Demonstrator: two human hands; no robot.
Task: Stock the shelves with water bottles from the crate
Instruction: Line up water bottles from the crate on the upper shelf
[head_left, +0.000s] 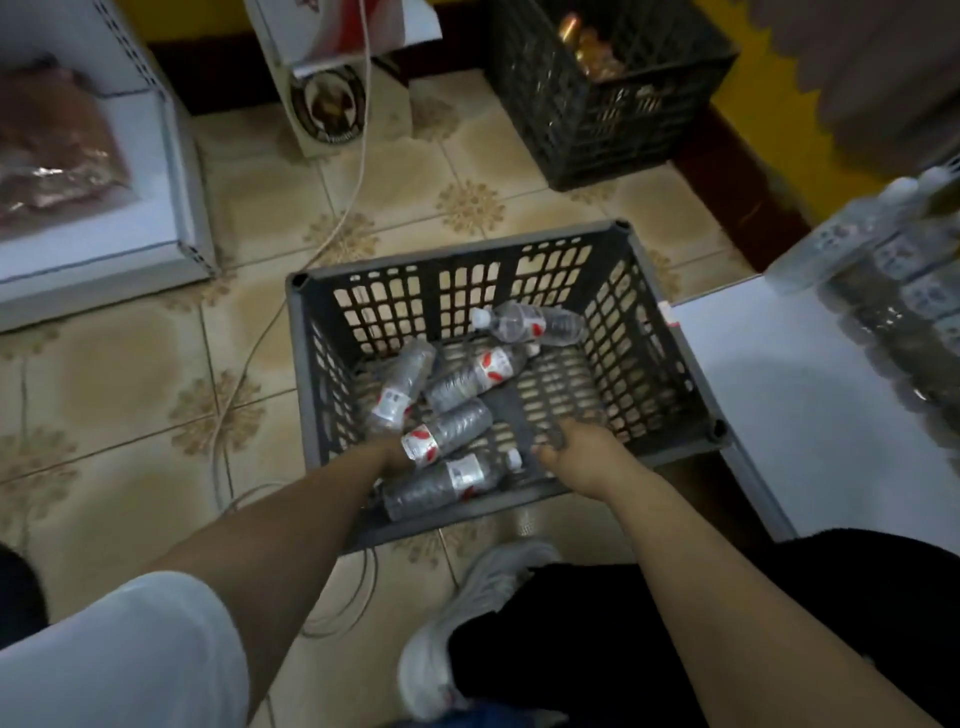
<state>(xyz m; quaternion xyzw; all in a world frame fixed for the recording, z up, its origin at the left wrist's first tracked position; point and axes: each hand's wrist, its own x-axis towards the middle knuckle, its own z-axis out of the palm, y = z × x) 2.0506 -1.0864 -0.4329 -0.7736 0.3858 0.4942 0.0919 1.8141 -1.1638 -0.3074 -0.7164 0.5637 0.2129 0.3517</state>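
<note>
Both my hands are down in the grey crate (670, 332). My left hand (390, 453) is around a bottle (448, 430) — grip partly hidden; right hand (574, 447) curled, empty. Five bottles lie loose; shelf (810, 415) at three o'clock — close for restocking.

Small shop: white metal shelves (810, 395) with bottled water (852, 234) rows, bagged goods (52, 150) opposite, 2 plastic stock crates (670, 358) on tiled floor (104, 374).

grey crate (670, 332), red-white bottle labels (496, 366), beige floral-patterned floor tiles (130, 374)
</note>
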